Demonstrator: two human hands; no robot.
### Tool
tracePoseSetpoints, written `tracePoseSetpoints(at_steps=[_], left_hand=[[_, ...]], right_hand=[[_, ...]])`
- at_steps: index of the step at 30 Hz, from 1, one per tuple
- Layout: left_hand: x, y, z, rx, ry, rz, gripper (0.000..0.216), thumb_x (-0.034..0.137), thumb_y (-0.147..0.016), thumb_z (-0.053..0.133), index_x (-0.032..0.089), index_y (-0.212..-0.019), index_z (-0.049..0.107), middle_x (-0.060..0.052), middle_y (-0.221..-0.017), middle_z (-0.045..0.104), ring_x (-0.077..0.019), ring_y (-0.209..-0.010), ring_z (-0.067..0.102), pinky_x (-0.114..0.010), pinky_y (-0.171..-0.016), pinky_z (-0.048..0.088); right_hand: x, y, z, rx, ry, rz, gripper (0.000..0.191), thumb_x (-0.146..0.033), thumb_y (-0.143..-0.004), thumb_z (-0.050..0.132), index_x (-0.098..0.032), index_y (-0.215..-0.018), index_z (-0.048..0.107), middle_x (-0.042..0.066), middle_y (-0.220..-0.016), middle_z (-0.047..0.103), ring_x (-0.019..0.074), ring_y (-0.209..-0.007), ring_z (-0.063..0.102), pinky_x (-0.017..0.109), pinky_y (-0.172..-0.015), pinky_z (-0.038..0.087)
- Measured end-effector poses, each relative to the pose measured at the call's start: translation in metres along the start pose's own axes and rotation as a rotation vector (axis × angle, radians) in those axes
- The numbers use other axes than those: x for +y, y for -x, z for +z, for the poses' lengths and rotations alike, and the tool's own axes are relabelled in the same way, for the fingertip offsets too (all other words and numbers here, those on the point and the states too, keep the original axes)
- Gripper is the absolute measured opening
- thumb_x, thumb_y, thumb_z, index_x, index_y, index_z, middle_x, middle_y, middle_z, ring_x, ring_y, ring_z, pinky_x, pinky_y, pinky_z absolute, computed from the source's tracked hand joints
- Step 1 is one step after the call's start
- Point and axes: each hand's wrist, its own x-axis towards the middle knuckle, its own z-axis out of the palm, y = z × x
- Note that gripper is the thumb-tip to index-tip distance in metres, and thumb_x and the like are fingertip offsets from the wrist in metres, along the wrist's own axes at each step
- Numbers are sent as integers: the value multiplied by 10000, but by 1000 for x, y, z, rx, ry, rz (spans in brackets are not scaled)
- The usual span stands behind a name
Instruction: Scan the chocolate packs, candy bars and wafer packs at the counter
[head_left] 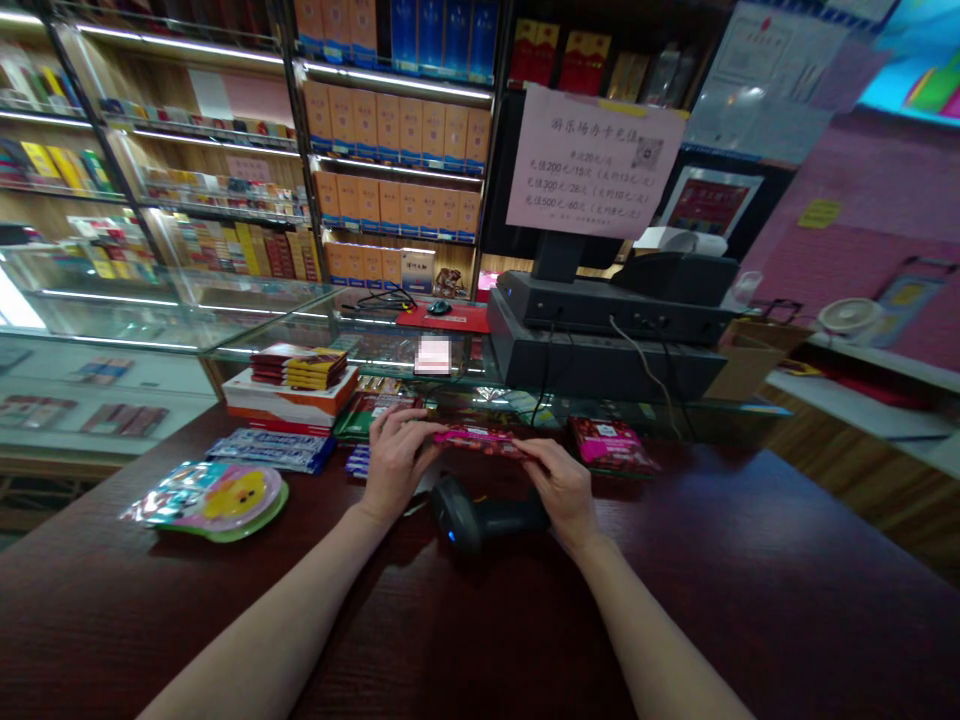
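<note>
Between my two hands I hold a narrow pink and dark red snack packet (480, 437) level above the counter. My left hand (399, 455) pinches its left end, and my right hand (559, 485) pinches its right end. Just below it lies a black barcode scanner (480, 517) with a small blue light, its handle end partly hidden by my right hand. A similar pink and red packet (611, 445) rests to the right of my right hand. Green packets (364, 412) and blue-striped packets (358, 460) lie beside my left hand, partly covered by it.
On the dark wooden counter (750, 600), the left side holds a chick-printed pouch (210, 497), blue wrappers (274, 449), and a white-orange box (289, 400) topped with small packets. A monitor base and cash drawer (607, 350) stand behind on a glass case. Cables hang down there.
</note>
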Motion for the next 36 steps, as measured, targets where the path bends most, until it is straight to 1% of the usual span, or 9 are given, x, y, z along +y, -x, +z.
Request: tracePoseSetpoints(at_steps=[6, 11, 14, 17, 22, 25, 28, 30, 36], left_hand=[[2, -1, 6, 31, 8, -113, 135, 352, -937, 645, 259, -1012, 707, -38, -951, 683, -237, -1017, 583, -421, -955, 424], [3, -2, 9, 60, 69, -176, 151, 374, -947, 625, 235, -978, 673, -57, -1081, 671, -235, -1061, 587, -408, -947, 432], [4, -2, 9, -7, 111, -172, 137, 359, -959, 606, 243, -1015, 651, -37, -1057, 704, -224, -1051, 608, -415, -979, 409], [5, -2, 10, -12, 118, -210, 151, 385, -957, 598, 241, -963, 641, -30, -980, 701, -221, -1008, 606, -413, -984, 409], [5, -3, 14, -15, 102, -233, 197, 420, -957, 591, 238, -896, 629, -19, -910, 682, -214, -942, 605, -402, -950, 414], [6, -3, 16, -10, 110, -254, 206, 414, -947, 615, 239, -1055, 628, -12, -895, 689, -214, -933, 622, -402, -948, 415], [8, -4, 17, -8, 156, -276, 409, 381, -946, 626, 243, -1317, 525, 14, -852, 686, -203, -924, 642, -411, -982, 401], [9, -4, 18, -11, 167, -268, 495, 357, -950, 620, 256, -1412, 471, 26, -832, 676, -190, -901, 643, -413, -997, 393], [6, -7, 16, -70, 109, -193, 419, 320, -987, 545, 306, -1405, 561, -13, -955, 697, -186, -945, 608, -412, -1048, 374]], right_hand=[[-4, -5, 0, 2, -91, 100, 153, -283, -957, 609, -251, -1003, 752, 37, -930, 745, 199, -864, 707, 327, -796, 559], [-6, -12, 2, 69, -159, 174, 124, -340, -902, 674, -244, -875, 746, 43, -918, 669, 189, -819, 649, 294, -680, 525], [-5, -12, 5, 73, -228, 244, 135, -358, -899, 665, -237, -874, 721, 44, -960, 676, 196, -868, 646, 298, -728, 518], [-5, -11, 7, 47, -260, 331, 164, -388, -914, 640, -232, -903, 689, 22, -897, 681, 197, -864, 641, 304, -801, 502], [-10, -10, 8, 17, -249, 392, 244, -457, -937, 590, -225, -885, 647, -4, -827, 647, 175, -794, 611, 267, -756, 475], [-13, -11, 9, 17, -255, 421, 272, -487, -934, 584, -224, -870, 617, -15, -793, 632, 163, -739, 591, 256, -714, 465], [-14, -12, 12, 41, -269, 457, 269, -493, -923, 595, -228, -880, 607, -15, -794, 644, 163, -717, 596, 259, -700, 467], [-13, -13, 14, 65, -277, 474, 261, -488, -913, 607, -230, -877, 607, -16, -785, 653, 164, -705, 607, 261, -689, 471], [-8, -15, 22, 155, -252, 511, 265, -485, -882, 642, -223, -868, 609, -5, -745, 668, 180, -691, 634, 277, -673, 480]])
